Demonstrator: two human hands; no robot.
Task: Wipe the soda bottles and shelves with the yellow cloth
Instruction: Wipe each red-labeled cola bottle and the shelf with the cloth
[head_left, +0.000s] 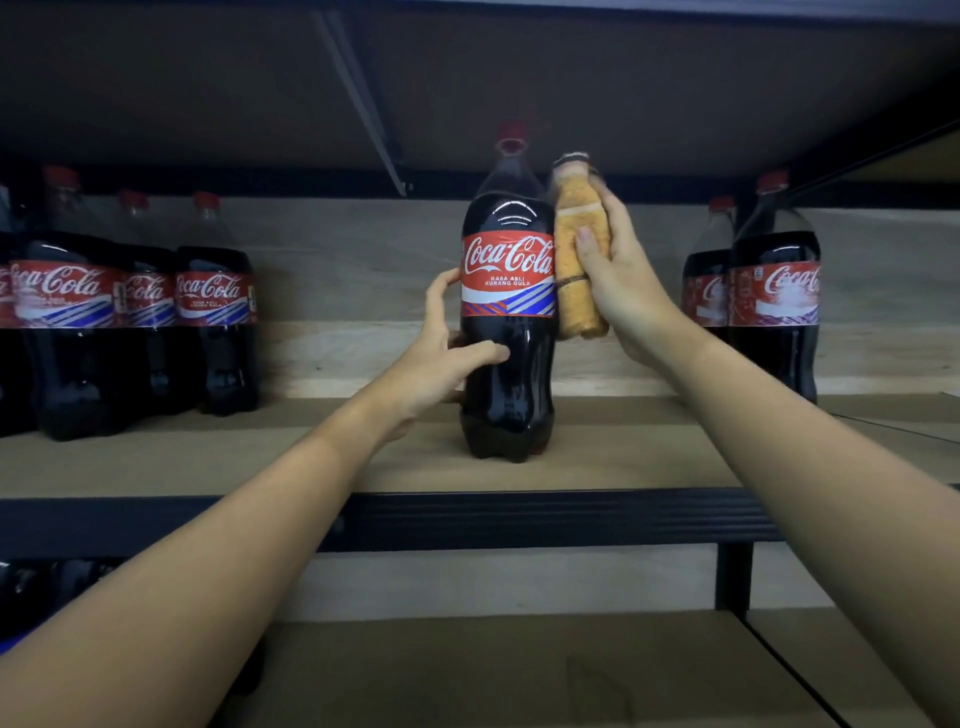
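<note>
A large cola bottle (506, 312) with a red label and red cap stands upright on the middle of the wooden shelf (623, 457). My left hand (447, 358) grips its lower left side, thumb across the front. My right hand (618, 280) holds a folded yellow cloth (582, 260) against the bottle's right side, thumb on the cloth's front. The cloth reaches from the bottle's shoulder down to below the label.
Several cola bottles (135, 322) stand in a group at the shelf's left. Two more bottles (769, 306) stand at the right by a dark upright post. A black shelf rail (519, 519) runs along the front edge. A lower shelf (519, 670) lies beneath; another shelf's underside is overhead.
</note>
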